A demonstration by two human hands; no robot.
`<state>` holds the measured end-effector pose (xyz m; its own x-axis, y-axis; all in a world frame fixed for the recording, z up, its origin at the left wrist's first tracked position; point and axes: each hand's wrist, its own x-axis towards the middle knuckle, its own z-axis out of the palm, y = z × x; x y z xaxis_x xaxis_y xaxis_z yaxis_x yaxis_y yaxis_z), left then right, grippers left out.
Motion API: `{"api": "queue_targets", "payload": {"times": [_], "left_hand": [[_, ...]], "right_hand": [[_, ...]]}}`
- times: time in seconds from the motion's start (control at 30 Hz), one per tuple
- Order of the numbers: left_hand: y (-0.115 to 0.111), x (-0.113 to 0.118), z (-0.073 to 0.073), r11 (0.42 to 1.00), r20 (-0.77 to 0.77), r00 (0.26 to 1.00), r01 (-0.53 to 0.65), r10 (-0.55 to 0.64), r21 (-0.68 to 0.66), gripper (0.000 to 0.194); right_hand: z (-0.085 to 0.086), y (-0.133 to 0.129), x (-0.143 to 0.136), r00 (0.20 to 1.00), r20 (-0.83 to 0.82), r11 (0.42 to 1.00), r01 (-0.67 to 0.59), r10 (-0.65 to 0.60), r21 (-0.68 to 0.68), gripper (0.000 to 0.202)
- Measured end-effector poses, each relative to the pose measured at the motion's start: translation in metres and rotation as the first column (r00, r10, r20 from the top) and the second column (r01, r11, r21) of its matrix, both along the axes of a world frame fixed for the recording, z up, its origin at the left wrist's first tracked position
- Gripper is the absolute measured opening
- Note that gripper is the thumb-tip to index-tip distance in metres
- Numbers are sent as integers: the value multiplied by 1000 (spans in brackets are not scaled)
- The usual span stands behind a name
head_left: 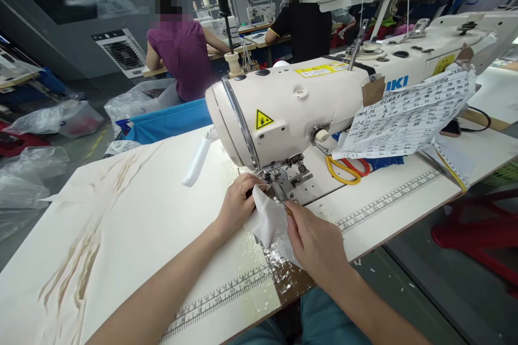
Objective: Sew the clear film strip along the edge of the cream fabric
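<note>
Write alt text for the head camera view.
Two bare hands, left and right, hold white fabric at the needle area of a white sewing machine; scissors lie nearby, and two people sit working behind.

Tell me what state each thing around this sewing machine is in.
Left hand: pinching fabric
Right hand: fingers curled
White fabric: creased
Sewing machine: upright, can't tell if running
Scissors: lying down, blades hidden
Handwritten sheet: wrinkled, tilted
Cream cloth: bunched in folds
</note>
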<state>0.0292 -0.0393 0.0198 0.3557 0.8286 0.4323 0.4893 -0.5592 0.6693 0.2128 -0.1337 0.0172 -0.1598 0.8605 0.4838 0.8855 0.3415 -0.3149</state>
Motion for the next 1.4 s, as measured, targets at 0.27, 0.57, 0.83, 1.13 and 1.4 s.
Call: {"api": "queue_targets", "payload": {"times": [0.27, 0.57, 0.83, 1.13, 1.4], "left_hand": [[2, -1, -2, 1000, -13, 1000, 7, -7, 6, 16], [2, -1, -1, 999, -37, 999, 25, -24, 36, 18], [5, -1, -1, 999, -82, 997, 22, -18, 49, 16], [5, -1, 0, 1000, -59, 998, 7, -7, 11, 18], [3, 3, 2, 990, -177, 984, 32, -7, 136, 11]], "right_hand": [[-1, 3, 0, 1000, 2, 1000, -7, 7, -9, 32], [0, 3, 0, 1000, 13, 1000, -23, 24, -21, 33], [-2, 3, 0, 998, 44, 999, -46, 47, -9, 35], [-2, 1, 1, 999, -15, 999, -41, 41, -31, 33], [-2, 3, 0, 999, 13, 999, -30, 31, -33, 29]]}}
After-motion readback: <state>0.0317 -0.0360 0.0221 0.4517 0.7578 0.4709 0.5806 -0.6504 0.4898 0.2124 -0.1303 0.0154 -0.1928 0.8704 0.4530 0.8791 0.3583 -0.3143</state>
